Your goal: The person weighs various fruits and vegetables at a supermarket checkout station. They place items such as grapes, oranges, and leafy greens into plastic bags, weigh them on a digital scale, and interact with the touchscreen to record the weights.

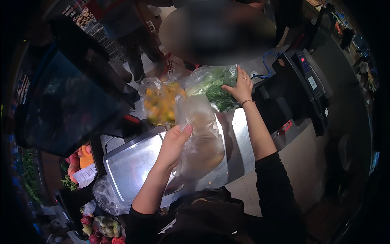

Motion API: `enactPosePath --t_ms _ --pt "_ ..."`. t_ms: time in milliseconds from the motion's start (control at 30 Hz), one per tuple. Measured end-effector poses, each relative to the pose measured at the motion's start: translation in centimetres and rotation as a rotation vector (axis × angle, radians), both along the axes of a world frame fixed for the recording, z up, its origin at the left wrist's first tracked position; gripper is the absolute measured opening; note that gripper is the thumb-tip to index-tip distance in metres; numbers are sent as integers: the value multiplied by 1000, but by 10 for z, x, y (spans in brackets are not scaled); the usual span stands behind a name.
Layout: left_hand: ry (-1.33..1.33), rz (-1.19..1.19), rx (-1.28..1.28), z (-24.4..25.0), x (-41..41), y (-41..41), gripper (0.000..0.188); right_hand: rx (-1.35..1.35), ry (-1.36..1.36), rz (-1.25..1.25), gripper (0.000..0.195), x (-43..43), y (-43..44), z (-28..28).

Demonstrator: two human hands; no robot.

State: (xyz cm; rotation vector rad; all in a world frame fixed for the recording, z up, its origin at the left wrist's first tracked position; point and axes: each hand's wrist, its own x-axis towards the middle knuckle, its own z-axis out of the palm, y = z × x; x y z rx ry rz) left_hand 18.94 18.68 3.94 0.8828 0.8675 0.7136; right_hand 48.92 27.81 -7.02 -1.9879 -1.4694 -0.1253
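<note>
My left hand grips the gathered top of a clear plastic bag, which hangs over the steel counter. Its contents are blurred; a pale brownish mass shows through. Farther up and to the right, my right hand lies against a clear bag of leafy green vegetables, thumb and fingers spread. Left of the greens stands a clear bag of yellow-orange produce, its exact kind unclear. A steel weighing-scale plate sits just left of my left forearm.
A black device with a red display and a blue cable stands at the right. A dark monitor blocks the left. Fruit and a printed slip lie beyond the scale. A person stands across the counter.
</note>
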Motion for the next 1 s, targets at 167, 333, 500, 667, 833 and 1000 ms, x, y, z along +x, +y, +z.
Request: enactPosePath --t_ms 167,333,500,667,833,1000 --pt "-156 5 -35 -55 84 11 25 -221 497 161 37 63 69 -15" --pt "-17 -160 100 -96 105 28 25 24 819 583 12 44 61 93" --pt "525 285 784 -73 80 61 64 136 787 811 17 -8 35 188" --pt "293 270 1191 53 51 66 93 75 359 1191 20 -66 -39 300" --pt "280 260 1265 92 13 12 72 96 590 1603 23 -153 -106 317" --pt "134 561 959 41 -74 -46 26 359 547 1669 23 -253 -130 288"
